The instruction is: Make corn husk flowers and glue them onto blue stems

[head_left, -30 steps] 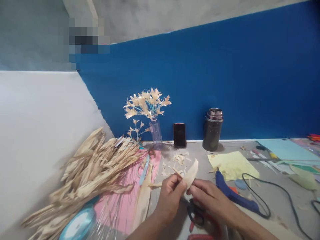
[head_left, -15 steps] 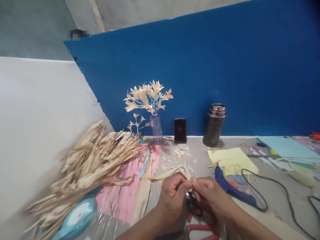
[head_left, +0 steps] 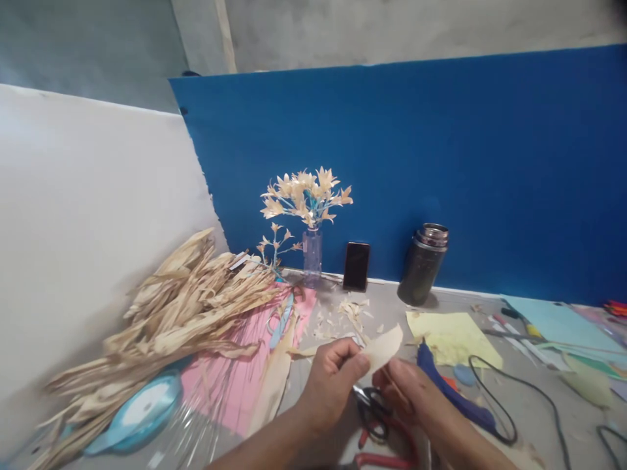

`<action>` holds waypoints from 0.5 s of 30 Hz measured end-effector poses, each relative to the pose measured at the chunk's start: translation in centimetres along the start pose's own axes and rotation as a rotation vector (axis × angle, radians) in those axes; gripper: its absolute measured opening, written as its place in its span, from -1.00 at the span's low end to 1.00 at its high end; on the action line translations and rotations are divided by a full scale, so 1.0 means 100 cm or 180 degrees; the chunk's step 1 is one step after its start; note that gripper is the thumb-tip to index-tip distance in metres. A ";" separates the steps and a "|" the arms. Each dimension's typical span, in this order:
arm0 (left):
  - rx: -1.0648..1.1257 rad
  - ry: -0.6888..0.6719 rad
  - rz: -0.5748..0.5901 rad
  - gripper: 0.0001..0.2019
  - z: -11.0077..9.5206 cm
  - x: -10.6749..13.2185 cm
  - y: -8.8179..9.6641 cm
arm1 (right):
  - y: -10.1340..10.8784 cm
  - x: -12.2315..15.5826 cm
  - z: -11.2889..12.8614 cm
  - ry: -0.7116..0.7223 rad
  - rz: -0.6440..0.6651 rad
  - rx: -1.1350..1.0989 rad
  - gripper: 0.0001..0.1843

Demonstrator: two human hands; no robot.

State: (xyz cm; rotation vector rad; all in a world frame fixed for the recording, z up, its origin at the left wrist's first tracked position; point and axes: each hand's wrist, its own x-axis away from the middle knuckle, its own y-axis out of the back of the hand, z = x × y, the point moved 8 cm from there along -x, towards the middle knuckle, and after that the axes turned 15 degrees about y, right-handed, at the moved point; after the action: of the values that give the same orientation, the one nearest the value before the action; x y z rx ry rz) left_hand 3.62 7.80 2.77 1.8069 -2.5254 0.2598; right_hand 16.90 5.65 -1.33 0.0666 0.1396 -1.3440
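My left hand [head_left: 333, 375] pinches a pale, pointed piece of corn husk [head_left: 385, 347] between thumb and fingers, its broad face up and its tip to the upper right. Close by, just below the husk's lower edge, my right hand [head_left: 409, 391] has its fingers curled together; whatever is between them is hidden. Black-handled scissors [head_left: 376, 418] lie beneath the hands. A red-handled tool [head_left: 392, 457] sits nearer to me, partly covered by my right arm. Husk scraps [head_left: 353, 310] are scattered beyond my hands.
Dried husks [head_left: 196, 313], a blue ribbon roll [head_left: 142, 411] and pink paper [head_left: 230, 391] lie left. Husk flowers [head_left: 308, 189] in a clear bottle [head_left: 312, 258], a phone [head_left: 356, 266] and a flask [head_left: 424, 264] stand behind. A blue glue gun [head_left: 448, 391] and yellow paper [head_left: 453, 336] are right.
The husk piece has turned from a narrow edge to its broad face. My right hand has come slightly away from my left, which keeps hold of it. The camera view has tilted.
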 end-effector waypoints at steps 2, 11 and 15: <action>-0.0100 0.0018 0.0037 -0.65 0.002 0.001 -0.005 | -0.013 0.002 0.002 0.0150 -0.0059 0.0315 -0.31; -0.0154 -0.0013 0.0286 -0.73 0.000 0.008 -0.015 | -0.015 0.006 0.017 0.0179 -0.0070 0.0251 -0.27; -0.0402 -0.0253 0.0184 -0.72 -0.016 0.012 -0.012 | -0.003 0.007 0.018 -0.0014 -0.0004 -0.0628 -0.26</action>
State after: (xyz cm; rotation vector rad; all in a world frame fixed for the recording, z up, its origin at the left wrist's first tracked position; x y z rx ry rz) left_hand 4.22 6.59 4.63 1.7337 -2.5842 0.0291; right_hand 16.91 4.68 0.33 -0.1028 0.2676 -1.3254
